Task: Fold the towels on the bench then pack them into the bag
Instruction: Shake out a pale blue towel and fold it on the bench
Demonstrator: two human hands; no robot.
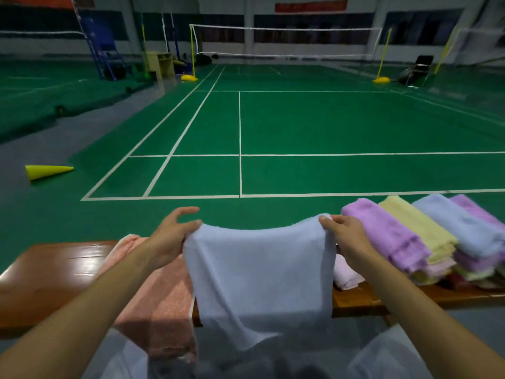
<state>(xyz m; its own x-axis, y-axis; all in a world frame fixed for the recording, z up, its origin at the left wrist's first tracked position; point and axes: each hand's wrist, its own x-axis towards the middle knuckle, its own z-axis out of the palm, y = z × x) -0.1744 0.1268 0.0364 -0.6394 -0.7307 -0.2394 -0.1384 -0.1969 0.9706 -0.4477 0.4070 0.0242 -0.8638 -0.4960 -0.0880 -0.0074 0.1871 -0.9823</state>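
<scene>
Head view. The left hand (171, 233) and right hand (346, 234) each pinch an upper corner of a pale blue towel (259, 280), holding it spread above the wooden bench (54, 272); its lower edge hangs in front of the bench. A pink towel (161, 302) lies draped over the bench under the left forearm. At right, a stack of towels (437, 242) in purple, yellow and blue rests on the bench. Beyond lie a green badminton court (300, 124), a net (287, 41) and a yellow cone (47, 171) on its side. A red banner (311, 6) on the far wall is too blurred to read.
</scene>
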